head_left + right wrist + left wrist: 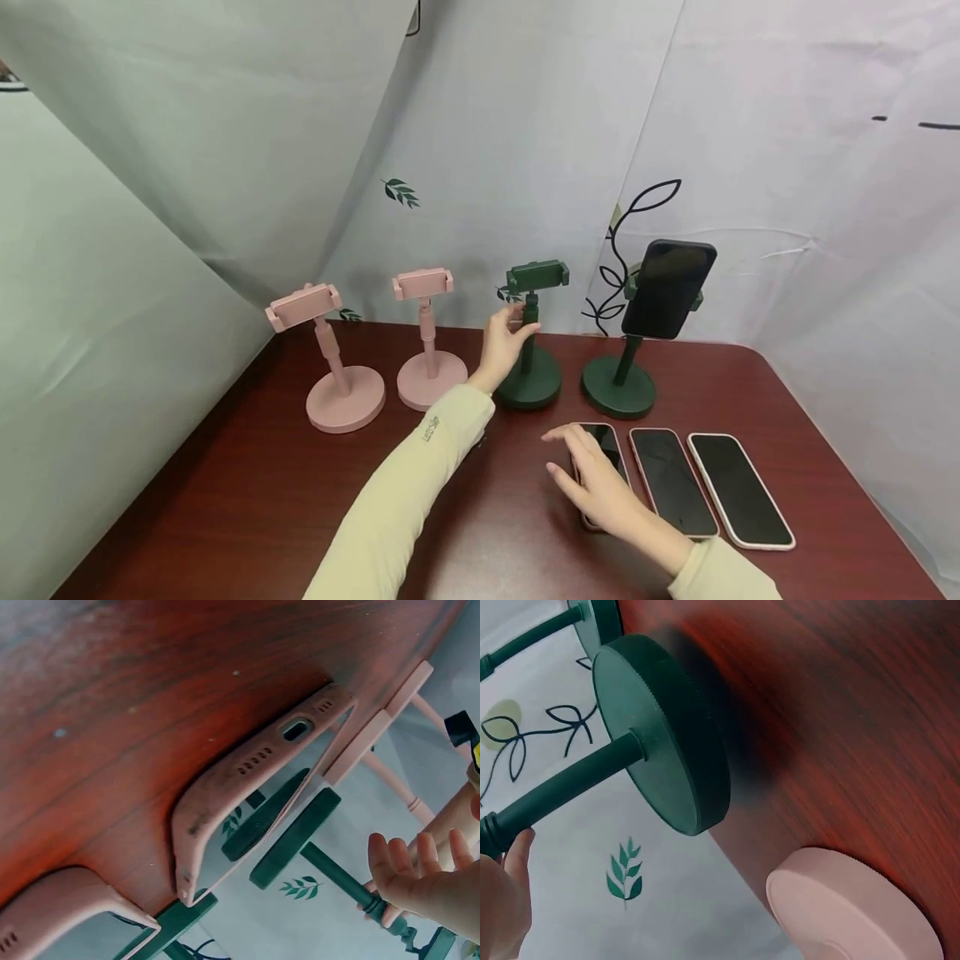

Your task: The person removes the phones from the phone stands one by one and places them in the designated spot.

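Note:
My left hand [501, 343] pinches the post of a dark green phone stand [534, 277] between thumb and fingers. In the left wrist view a blurred shadow lies beside that stand's round base [660, 735]; I cannot tell whether the base touches the table. My right hand [600, 487], its fingers relaxed and spread, hovers over the leftmost phone [606, 442], which lies face up in a pink case. The right wrist view shows this hand [431, 874] apart from the phone's cased end [262, 761], holding nothing.
Another green stand [618, 387] at the right holds an upright black phone [667, 287]. Two pink stands [347, 400] [431, 379] stand at the left. A pink-cased phone [673, 479] and a white-cased phone [741, 487] lie on the dark red table [247, 517].

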{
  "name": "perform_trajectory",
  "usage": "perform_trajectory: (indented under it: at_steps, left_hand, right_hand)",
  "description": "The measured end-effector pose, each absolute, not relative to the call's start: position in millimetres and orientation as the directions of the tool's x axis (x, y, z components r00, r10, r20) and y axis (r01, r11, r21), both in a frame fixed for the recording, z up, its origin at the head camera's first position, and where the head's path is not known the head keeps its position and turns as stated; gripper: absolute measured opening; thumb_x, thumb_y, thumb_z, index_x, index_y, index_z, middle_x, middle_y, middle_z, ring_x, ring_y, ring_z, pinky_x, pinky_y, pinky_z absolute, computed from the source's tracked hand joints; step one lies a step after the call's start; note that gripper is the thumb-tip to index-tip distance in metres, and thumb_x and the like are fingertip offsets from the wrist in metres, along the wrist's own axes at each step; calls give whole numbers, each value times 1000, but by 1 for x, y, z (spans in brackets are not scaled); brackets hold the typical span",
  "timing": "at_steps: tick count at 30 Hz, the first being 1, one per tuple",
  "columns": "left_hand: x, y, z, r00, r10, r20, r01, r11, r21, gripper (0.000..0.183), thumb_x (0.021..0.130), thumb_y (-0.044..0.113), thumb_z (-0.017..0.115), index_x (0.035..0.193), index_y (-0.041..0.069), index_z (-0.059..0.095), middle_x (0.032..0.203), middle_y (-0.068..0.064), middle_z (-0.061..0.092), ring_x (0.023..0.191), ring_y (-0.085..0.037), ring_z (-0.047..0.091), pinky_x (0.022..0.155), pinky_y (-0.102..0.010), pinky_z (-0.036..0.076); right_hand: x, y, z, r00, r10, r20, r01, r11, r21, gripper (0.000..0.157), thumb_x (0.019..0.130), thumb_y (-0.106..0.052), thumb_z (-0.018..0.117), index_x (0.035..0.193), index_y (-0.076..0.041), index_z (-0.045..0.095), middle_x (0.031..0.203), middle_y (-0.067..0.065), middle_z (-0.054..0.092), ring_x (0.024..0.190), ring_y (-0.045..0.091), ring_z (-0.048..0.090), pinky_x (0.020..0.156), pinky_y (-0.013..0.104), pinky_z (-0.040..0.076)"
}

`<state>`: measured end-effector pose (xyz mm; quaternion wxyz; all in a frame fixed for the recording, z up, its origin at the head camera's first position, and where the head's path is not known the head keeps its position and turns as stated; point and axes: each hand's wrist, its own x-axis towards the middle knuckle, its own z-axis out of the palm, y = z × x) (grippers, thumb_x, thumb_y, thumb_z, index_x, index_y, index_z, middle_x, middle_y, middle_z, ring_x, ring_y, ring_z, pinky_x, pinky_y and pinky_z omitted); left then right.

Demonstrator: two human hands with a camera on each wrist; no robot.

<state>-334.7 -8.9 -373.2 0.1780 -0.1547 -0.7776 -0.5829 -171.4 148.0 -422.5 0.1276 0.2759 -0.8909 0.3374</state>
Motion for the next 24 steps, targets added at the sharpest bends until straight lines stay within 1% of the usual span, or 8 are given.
perform_trajectory:
  at_steps: [3,6,14,20,24]
  left_hand:
    - [-341,-7,-374,-889,13,458,447,246,860,38,84,6,68,120,-5,58,112,-23,63,101,-33,64,86,-38,54]
    - [-344,-6,-378,-889,-1,457,442,253,861,37,85,6,68,119,-5,59,112,-23,63,102,-33,64,87,-38,53]
    - [-346,-5,-385,-885,-40,465,438,271,857,35,83,9,71,114,-5,63,107,-22,67,97,-32,66,84,-38,54]
    - [-346,-5,-380,-896,-38,442,416,275,867,37,82,8,72,115,-6,63,109,-23,66,99,-33,65,84,-37,54]
    - [-345,-7,-381,-910,-30,413,391,268,881,39,82,7,71,118,-5,61,108,-24,66,100,-33,65,83,-38,55]
  right_hand:
    - [-173,151,-423,-807,-407,429,-589,621,-518,31,88,-9,64,116,-17,52,116,-5,54,110,16,50,86,37,46]
    - [-173,153,-423,-800,-409,439,-597,620,-510,31,88,-10,64,116,-16,52,116,-5,54,113,17,50,89,41,46]
    - [-174,160,-421,-815,-393,426,-575,635,-515,30,89,-9,63,117,-15,52,116,-3,55,113,18,50,89,41,46]
    - [-174,161,-421,-791,-397,465,-603,631,-487,30,89,-9,63,117,-15,52,116,-3,54,112,19,51,89,41,46]
    - [-175,164,-421,-780,-400,482,-615,632,-471,33,87,-6,64,116,-13,52,116,-2,55,110,18,52,88,41,46]
